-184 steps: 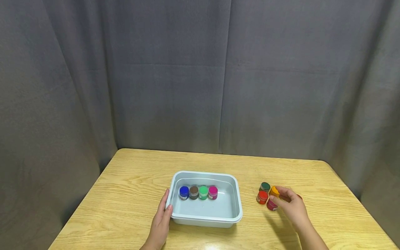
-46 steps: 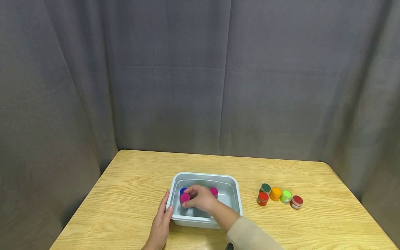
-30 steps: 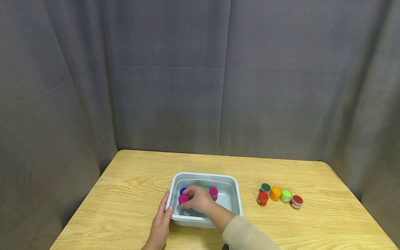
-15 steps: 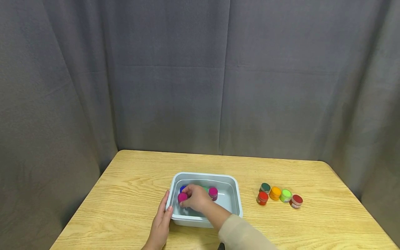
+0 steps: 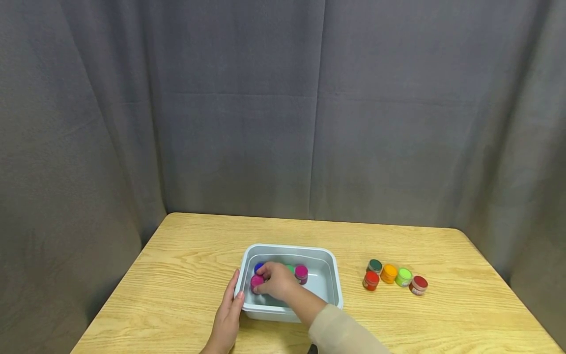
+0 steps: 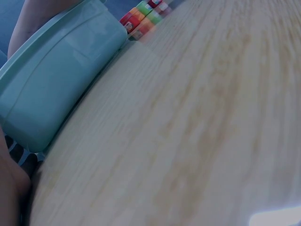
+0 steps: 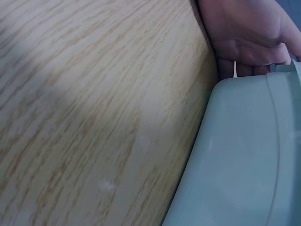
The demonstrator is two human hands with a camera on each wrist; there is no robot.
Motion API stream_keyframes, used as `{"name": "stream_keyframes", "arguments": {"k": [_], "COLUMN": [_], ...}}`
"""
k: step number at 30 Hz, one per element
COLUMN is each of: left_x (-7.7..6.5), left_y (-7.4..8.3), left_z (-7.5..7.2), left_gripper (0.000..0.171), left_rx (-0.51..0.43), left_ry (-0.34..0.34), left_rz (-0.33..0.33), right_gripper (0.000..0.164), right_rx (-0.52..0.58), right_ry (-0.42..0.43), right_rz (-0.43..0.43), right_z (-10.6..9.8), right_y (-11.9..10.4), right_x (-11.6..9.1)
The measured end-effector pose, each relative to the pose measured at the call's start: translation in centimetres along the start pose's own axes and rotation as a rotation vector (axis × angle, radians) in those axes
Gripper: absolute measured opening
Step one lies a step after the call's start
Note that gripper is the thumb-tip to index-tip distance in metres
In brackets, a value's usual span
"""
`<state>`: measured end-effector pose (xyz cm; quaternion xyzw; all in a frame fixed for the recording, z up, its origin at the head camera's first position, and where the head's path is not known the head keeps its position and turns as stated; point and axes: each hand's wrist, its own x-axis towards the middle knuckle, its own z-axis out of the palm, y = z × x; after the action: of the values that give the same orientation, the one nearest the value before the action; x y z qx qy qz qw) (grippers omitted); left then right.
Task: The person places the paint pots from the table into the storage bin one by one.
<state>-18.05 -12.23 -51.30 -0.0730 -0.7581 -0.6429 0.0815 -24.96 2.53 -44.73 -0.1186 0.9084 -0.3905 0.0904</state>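
A pale grey-blue plastic tub (image 5: 327,312) stands on the wooden table. My left hand (image 5: 226,317) holds its left side, thumb at the rim and fingers along the outer wall; the right wrist view also shows this left hand (image 7: 244,33) at the tub's corner. Inside the tub, my right hand (image 5: 279,282) pinches a magenta paint jar (image 5: 256,282) at the left end, just in front of a blue-lidded jar (image 5: 258,268). Farther right in that back row are a green-lidded jar (image 5: 290,269), partly covered by the hand, and another magenta-lidded jar (image 5: 301,273). The brown-lidded jar is hidden.
Right of the tub, several paint jars stand grouped on the table (image 5: 194,275): dark green (image 5: 374,266), red (image 5: 371,280), orange (image 5: 389,274), lime green (image 5: 404,277) and dark red (image 5: 418,285). Grey curtains (image 5: 239,123) hang around the table's back and sides.
The right hand has brought the magenta jar from the group on the right into the tub. Over the last second it has shifted slightly left and settled. The left hand stays at the tub.
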Motion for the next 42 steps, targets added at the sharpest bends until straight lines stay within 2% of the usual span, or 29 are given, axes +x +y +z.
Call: {"name": "stream_keyframes", "arguments": {"k": [5, 14, 19, 26, 30, 37, 42], "left_x": [0.1, 0.1, 0.0, 0.1, 0.1, 0.1, 0.1], "left_y": [-0.2, -0.1, 0.0, 0.0, 0.0, 0.0, 0.0], "left_z": [0.1, 0.2, 0.2, 0.3, 0.2, 0.2, 0.1], "left_gripper": [0.053, 0.055, 0.055, 0.055, 0.055, 0.055, 0.055], "left_rx": [-0.005, 0.009, 0.021, -0.023, -0.022, -0.013, -0.016], "left_ry": [0.006, 0.006, -0.008, 0.002, 0.000, -0.001, -0.006], "left_rz": [0.004, -0.045, -0.042, -0.031, -0.040, -0.048, -0.058], "right_gripper": [0.039, 0.040, 0.041, 0.043, 0.043, 0.038, 0.040], "right_rx": [0.037, 0.154, 0.180, 0.293, 0.286, 0.285, 0.284], "right_ry": [0.018, 0.043, 0.046, 0.059, 0.107, 0.243, 0.289], "right_rz": [-0.013, -0.040, -0.031, -0.031, -0.014, 0.081, 0.107], "right_z": [-0.5, -2.1, -3.6, -5.9, -7.1, -9.3, -10.9], "right_y": [0.0, 1.0, 1.6, 2.2, 2.8, 4.7, 6.4], "right_x": [-0.4, -1.1, -1.9, -2.8, -3.1, -4.3, -5.2]}}
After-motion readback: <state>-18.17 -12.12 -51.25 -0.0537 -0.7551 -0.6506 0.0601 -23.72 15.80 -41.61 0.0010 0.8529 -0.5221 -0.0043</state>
